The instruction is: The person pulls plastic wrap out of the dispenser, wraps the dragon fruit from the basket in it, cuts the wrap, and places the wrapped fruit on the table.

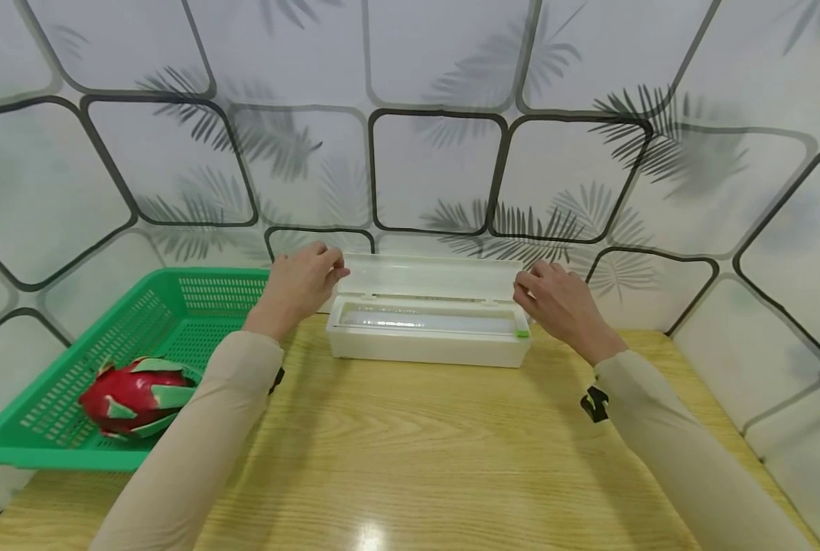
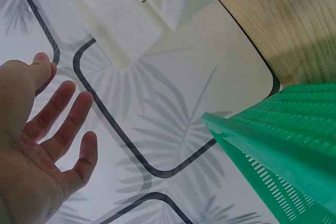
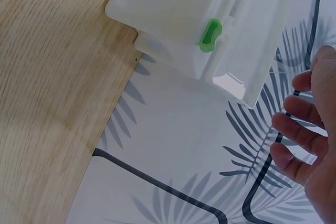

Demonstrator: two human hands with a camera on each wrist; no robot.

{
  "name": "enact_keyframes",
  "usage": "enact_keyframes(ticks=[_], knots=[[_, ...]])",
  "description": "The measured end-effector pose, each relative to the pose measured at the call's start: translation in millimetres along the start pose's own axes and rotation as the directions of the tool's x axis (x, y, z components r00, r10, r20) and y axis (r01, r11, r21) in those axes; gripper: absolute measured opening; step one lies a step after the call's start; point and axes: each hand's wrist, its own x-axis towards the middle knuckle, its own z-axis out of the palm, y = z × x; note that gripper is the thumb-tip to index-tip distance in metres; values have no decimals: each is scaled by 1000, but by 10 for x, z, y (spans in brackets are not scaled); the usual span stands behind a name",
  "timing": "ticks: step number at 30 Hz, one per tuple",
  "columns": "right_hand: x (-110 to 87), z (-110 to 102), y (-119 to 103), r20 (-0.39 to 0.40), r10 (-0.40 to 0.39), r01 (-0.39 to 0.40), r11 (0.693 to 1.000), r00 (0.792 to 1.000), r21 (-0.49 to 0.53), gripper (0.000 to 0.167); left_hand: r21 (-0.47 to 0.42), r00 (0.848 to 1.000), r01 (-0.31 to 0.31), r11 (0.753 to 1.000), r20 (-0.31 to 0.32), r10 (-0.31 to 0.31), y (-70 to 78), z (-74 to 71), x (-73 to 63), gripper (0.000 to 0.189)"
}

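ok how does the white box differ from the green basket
The box is white, with one small green part, while the basket is green. The box is long and narrow; the basket is broader. The box has a raised lid; the basket shows none. The box is solid in front; the basket is slotted. Both are open at the top.

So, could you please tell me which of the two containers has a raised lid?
The white box, its lid standing up at the back; the green basket beside it shows no lid.
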Motion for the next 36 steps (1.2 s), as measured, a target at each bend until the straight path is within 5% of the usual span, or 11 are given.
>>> enact_keyframes(ticks=[19,36], knots=[[42,-24,-8,-43,-8,8,1000,999,6,14,-2,1000,-8,1000,-23,8,-16,-38,5,20],[68,-69,-16,-65,14,-16,999,998,-29,16,102,990,-68,992,-118,80,-19,-39,-12,20]])
